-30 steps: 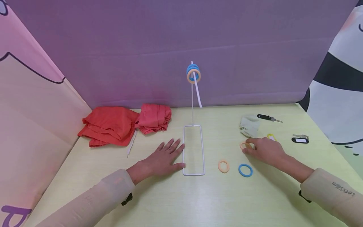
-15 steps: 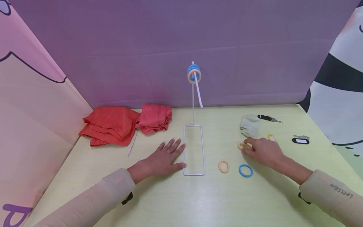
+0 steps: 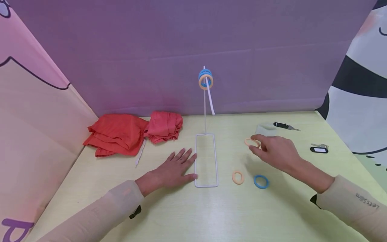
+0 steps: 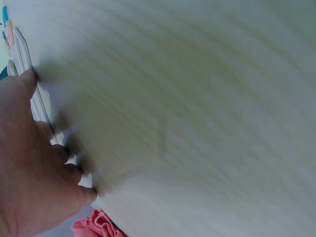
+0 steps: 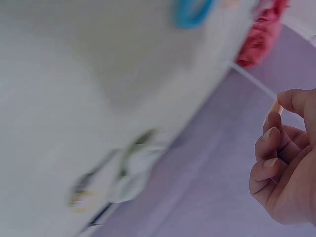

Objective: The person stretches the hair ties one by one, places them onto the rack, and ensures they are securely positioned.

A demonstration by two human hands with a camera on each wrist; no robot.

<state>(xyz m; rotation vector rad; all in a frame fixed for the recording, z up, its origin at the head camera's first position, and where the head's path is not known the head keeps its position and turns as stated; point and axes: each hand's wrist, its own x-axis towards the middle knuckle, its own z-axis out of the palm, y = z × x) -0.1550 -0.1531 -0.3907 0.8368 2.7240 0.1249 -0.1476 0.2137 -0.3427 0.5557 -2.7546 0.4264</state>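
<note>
My right hand [image 3: 276, 151] pinches a light orange ring [image 3: 248, 142] between thumb and forefinger, raised over the table. In the right wrist view a sliver of that ring [image 5: 273, 109] shows at the fingertips. With fingers spread, my left hand [image 3: 173, 169] rests on the table, its thumb and forefinger tips at the left side of a white wire stand's base [image 3: 216, 161]. Blue rings [image 3: 203, 71] and an orange ring [image 3: 200, 85] hang on the stand's upper arm. A second orange ring [image 3: 234, 181] and a blue ring [image 3: 255, 184] lie flat right of the base.
Red cloth [image 3: 118, 134] and a smaller folded red cloth [image 3: 164, 126] lie at the back left. Behind my right hand is a pale crumpled cloth [image 3: 262, 130]. Keys with black tags [image 3: 280, 125] [image 3: 319, 150] lie at the right. A purple backdrop [image 3: 151, 67] stands behind the table.
My right hand has lifted the orange ring off the table and moved it up and slightly left. My left hand stays in place.
</note>
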